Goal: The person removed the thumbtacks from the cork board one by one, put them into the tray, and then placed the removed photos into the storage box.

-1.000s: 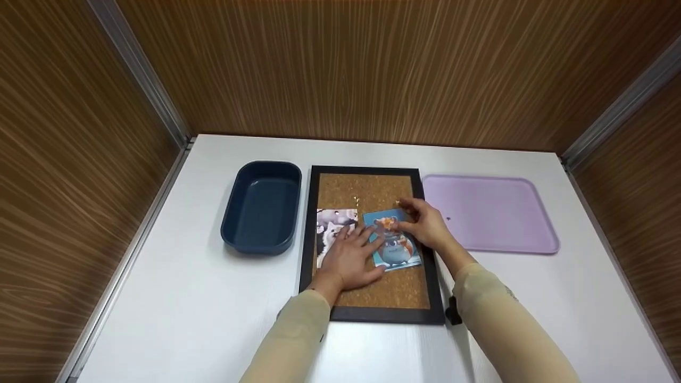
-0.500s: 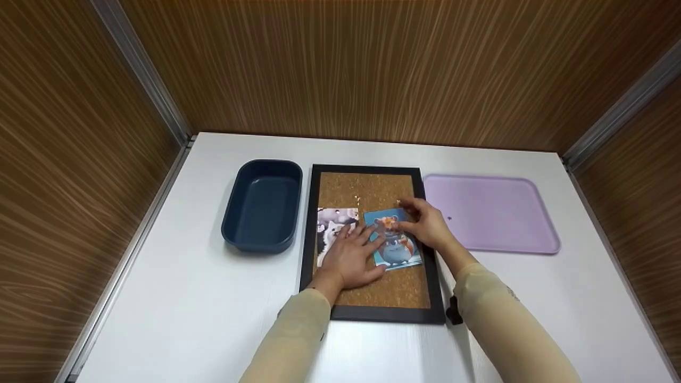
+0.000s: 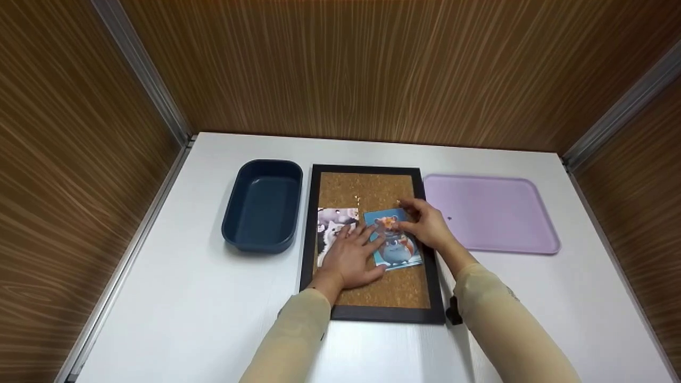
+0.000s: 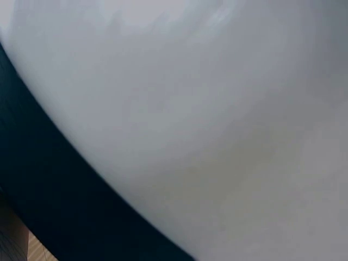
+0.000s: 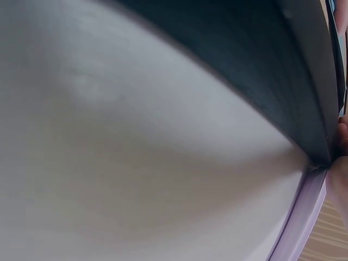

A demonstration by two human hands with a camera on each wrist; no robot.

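Two hands on the corkboard (image 3: 367, 187): my left hand (image 3: 348, 256) lies flat on the blue card (image 3: 395, 246); my right hand (image 3: 428, 224) pinches its top pin. I judge unpinning is underway; a straight pull comes next.

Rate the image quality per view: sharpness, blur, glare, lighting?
Head view: evenly lit and sharp, soft shadows only, showing both hands on the black-framed cork board. Left wrist view: out of focus, only white table and dark frame edge. Right wrist view: equally blurred.
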